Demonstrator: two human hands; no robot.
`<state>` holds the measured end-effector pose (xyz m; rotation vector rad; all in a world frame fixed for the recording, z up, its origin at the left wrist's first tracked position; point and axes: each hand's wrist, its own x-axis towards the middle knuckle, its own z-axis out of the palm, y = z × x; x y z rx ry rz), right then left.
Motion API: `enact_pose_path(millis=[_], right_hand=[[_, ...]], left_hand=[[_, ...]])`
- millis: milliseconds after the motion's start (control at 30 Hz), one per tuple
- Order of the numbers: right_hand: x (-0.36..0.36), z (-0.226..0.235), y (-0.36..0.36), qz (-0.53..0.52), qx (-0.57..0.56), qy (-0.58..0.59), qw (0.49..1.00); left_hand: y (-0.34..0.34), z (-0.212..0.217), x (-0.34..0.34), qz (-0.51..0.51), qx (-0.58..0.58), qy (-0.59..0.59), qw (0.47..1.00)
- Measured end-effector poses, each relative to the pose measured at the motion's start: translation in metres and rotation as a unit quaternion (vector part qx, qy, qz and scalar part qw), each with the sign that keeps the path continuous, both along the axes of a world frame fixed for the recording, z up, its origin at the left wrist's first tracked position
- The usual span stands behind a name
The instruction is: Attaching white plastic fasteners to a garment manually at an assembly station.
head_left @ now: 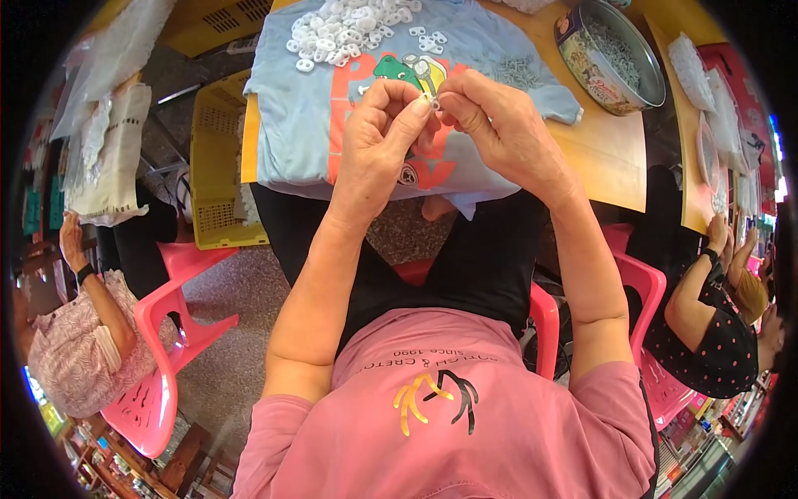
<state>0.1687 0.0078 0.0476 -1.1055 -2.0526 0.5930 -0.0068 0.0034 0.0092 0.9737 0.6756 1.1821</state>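
My left hand (pixel 384 129) pinches a small white plastic piece (pixel 431 101) between thumb and forefinger. Against it, my right hand (pixel 490 112) is closed in a pinch at the same spot; what its fingertips grip is too small to make out. Both hands are over a light blue T-shirt (pixel 291 141) with a cartoon print, spread on the table. Beyond the left hand lies a heap of white plastic pieces with holes (pixel 345 32), with a few more like them (pixel 428 40) to its right. Small grey metal parts (pixel 517 73) lie loose beyond the right hand.
A round tin (pixel 594 73) of grey metal parts stands on the wooden table (pixel 611 158) at right. A yellow plastic crate (pixel 218 150) is left of the table. Pink chairs (pixel 158 333) and people sit at both sides; one person's hand (pixel 73 241) is at far left.
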Motion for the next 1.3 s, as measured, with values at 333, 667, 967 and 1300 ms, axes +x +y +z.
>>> enact_pose_path(millis=[333,667,967,1300], right_hand=[[0.002,0.001,-0.001,0.018,-0.027,-0.004,0.999],[-0.001,-0.006,0.001,0.027,-0.007,0.027,0.999],[-0.004,-0.014,0.007,0.051,0.074,0.023,0.996],[-0.015,-0.022,0.007,0.043,0.112,0.015,0.993]], left_hand=[[-0.002,-0.002,0.0,-0.011,0.008,0.013,1.0],[-0.005,-0.006,0.001,0.024,0.081,0.088,0.993],[-0.005,-0.008,0.003,0.037,0.105,0.085,0.99],[-0.004,-0.01,0.003,0.042,0.091,0.053,0.994]])
